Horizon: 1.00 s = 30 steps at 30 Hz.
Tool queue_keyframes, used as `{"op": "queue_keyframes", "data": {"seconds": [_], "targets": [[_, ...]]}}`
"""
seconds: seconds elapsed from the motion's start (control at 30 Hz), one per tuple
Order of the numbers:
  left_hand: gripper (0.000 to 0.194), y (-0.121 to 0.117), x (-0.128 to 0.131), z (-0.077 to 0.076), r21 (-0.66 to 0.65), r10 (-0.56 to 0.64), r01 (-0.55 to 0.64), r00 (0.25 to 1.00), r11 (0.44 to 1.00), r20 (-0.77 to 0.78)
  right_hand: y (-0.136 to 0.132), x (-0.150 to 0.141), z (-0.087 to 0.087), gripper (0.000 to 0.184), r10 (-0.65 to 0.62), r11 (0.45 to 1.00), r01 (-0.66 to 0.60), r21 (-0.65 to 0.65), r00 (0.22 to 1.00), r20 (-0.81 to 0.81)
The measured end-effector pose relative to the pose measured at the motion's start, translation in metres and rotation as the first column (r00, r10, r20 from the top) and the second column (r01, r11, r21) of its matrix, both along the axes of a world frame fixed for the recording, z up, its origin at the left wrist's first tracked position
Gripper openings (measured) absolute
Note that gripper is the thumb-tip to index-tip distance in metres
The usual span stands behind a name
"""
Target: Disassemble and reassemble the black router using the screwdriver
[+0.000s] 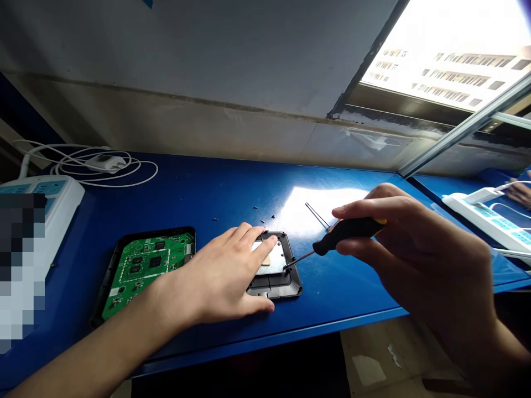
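My right hand (398,237) grips a screwdriver (346,235) with a black handle and a touch of yellow at its end. Its thin shaft slants down to the left, and the tip meets the right edge of a metal plate (274,266). That plate, with a small tan pad on it, sits in a black plastic housing (286,290). Across the housing's left part lies my left hand (219,271), fingers spread, thumb at the near edge. Left of it, partly behind my forearm, a green circuit board (143,265) rests in another black housing (191,232).
Several small screws (256,207) lie beyond my left hand. Tweezers (317,215) rest behind the screwdriver. A white power strip (70,193) and a coiled cable with charger (110,163) are left; another power strip (493,218) is right, behind a partition. Another person's hand (520,192) shows far right.
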<state>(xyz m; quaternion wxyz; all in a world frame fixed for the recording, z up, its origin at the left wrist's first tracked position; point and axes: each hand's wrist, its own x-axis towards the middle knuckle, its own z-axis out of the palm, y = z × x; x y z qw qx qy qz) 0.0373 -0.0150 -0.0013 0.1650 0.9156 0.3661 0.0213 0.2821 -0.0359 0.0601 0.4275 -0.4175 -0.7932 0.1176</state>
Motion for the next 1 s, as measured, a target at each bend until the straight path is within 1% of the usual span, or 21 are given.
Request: {"op": "queue_keyframes", "data": {"seconds": [0.07, 0.17, 0.27, 0.33, 0.4, 0.43, 0.47, 0.5, 0.57, 0.63, 0.7, 0.77, 0.83, 0.87, 0.93, 1.0], "targets": [[0.098, 0.0, -0.001, 0.0, -0.005, 0.001, -0.001, 1.0, 1.0, 0.002, -0.001, 0.001, -0.001, 0.032, 0.022, 0.999, -0.023, 0.029, 1.0, 0.006], [0.099, -0.001, -0.001, -0.001, -0.007, 0.002, -0.002, 1.0, 1.0, 0.008, -0.006, 0.001, -0.001, 0.043, 0.045, 0.999, -0.046, 0.015, 0.997, 0.062], [0.099, 0.0, 0.0, -0.001, -0.01, 0.004, -0.004, 1.0, 1.0, -0.002, -0.007, -0.001, -0.002, 0.053, -0.006, 0.999, 0.003, 0.038, 0.996, 0.092], [0.098, 0.0, 0.001, -0.001, -0.007, 0.006, -0.006, 1.0, 1.0, -0.005, -0.005, -0.003, -0.004, 0.059, -0.037, 0.992, 0.03, 0.121, 0.998, 0.059], [0.098, 0.0, 0.001, 0.0, 0.0, 0.011, -0.011, 1.0, 1.0, 0.0, -0.003, -0.005, -0.005, 0.05, -0.036, 0.975, 0.024, 0.22, 0.998, 0.049], [0.098, 0.0, 0.001, 0.0, 0.003, 0.011, -0.011, 1.0, 1.0, 0.003, -0.003, -0.006, -0.005, 0.043, -0.024, 0.969, 0.008, 0.246, 0.998, 0.059], [0.098, 0.0, 0.0, -0.001, 0.004, 0.008, -0.008, 1.0, 1.0, 0.006, -0.003, -0.006, -0.004, 0.04, -0.001, 0.972, -0.017, 0.236, 0.997, 0.075], [0.098, 0.0, 0.0, -0.001, 0.007, 0.005, -0.005, 1.0, 1.0, 0.01, -0.004, -0.007, -0.003, 0.043, 0.024, 0.98, -0.041, 0.195, 0.996, 0.091], [0.097, 0.0, -0.001, -0.001, 0.009, -0.002, 0.002, 1.0, 1.0, 0.016, -0.007, -0.007, 0.0, 0.056, 0.064, 0.992, -0.078, 0.095, 0.988, 0.141], [0.097, 0.0, -0.001, -0.001, 0.01, -0.004, 0.003, 1.0, 1.0, 0.016, -0.007, -0.008, 0.002, 0.065, 0.046, 0.998, -0.052, 0.037, 0.986, 0.158], [0.096, 0.0, -0.001, -0.001, 0.007, 0.0, 0.0, 1.0, 1.0, 0.011, -0.004, -0.009, 0.002, 0.064, -0.006, 0.998, -0.002, 0.06, 0.992, 0.122], [0.096, -0.001, -0.001, 0.0, 0.003, 0.003, -0.003, 1.0, 1.0, 0.007, 0.001, -0.01, 0.001, 0.049, -0.023, 0.991, 0.013, 0.135, 0.997, 0.075], [0.096, 0.0, -0.001, 0.001, 0.003, 0.001, -0.001, 1.0, 1.0, 0.004, 0.004, -0.01, 0.0, 0.036, 0.0, 0.984, -0.013, 0.176, 0.997, 0.078], [0.097, 0.0, -0.001, 0.001, 0.003, -0.001, 0.001, 1.0, 1.0, 0.005, 0.004, -0.009, 0.0, 0.038, 0.02, 0.986, -0.035, 0.161, 0.996, 0.092], [0.097, 0.0, -0.001, 0.001, 0.001, -0.004, 0.004, 1.0, 1.0, 0.009, 0.001, -0.006, 0.0, 0.049, 0.06, 0.992, -0.075, 0.106, 0.989, 0.136], [0.097, 0.001, 0.0, 0.001, -0.005, -0.003, 0.004, 1.0, 1.0, 0.008, -0.003, -0.003, 0.0, 0.057, 0.037, 0.997, -0.049, 0.067, 0.986, 0.163]]}}
